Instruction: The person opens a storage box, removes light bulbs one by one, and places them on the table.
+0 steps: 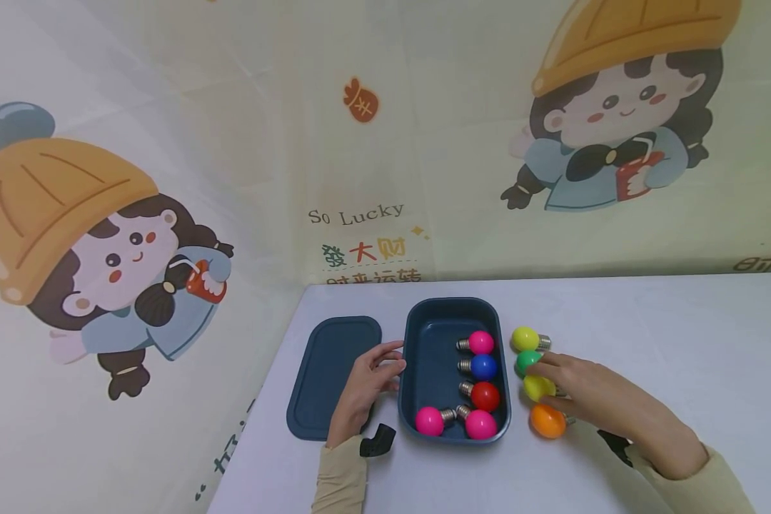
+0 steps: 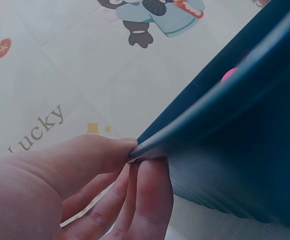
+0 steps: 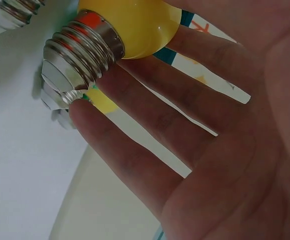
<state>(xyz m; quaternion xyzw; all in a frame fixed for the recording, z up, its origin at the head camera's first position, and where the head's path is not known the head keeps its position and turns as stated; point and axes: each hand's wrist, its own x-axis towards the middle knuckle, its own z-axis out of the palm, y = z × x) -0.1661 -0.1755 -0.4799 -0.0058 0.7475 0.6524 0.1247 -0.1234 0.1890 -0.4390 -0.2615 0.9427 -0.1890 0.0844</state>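
Thumb and fingers of your left hand (image 1: 374,377) pinch the rim of the dark blue box (image 1: 432,350). Your right hand (image 1: 594,392) holds a yellow bulb (image 1: 537,389) between thumb and fingers, right of that box. Beside it lie a green bulb (image 1: 525,362) and an orange bulb (image 1: 547,421). Inside the box you have three pink bulbs (image 1: 481,343), a blue bulb (image 1: 485,367) and a red bulb (image 1: 486,396). Leftward, a flat blue panel (image 1: 324,378) rests on the table (image 1: 552,478).

From afar I see a dark-blue box (image 1: 433,364), 3 pink bulbs (image 1: 481,343), 2 yellow bulbs (image 1: 525,338), 1 blue bulb (image 1: 485,367), 1 red bulb (image 1: 486,397), 1 green bulb (image 1: 525,362), 1 orange bulb (image 1: 547,421) and a cartoon-patterned backdrop (image 1: 462,157).
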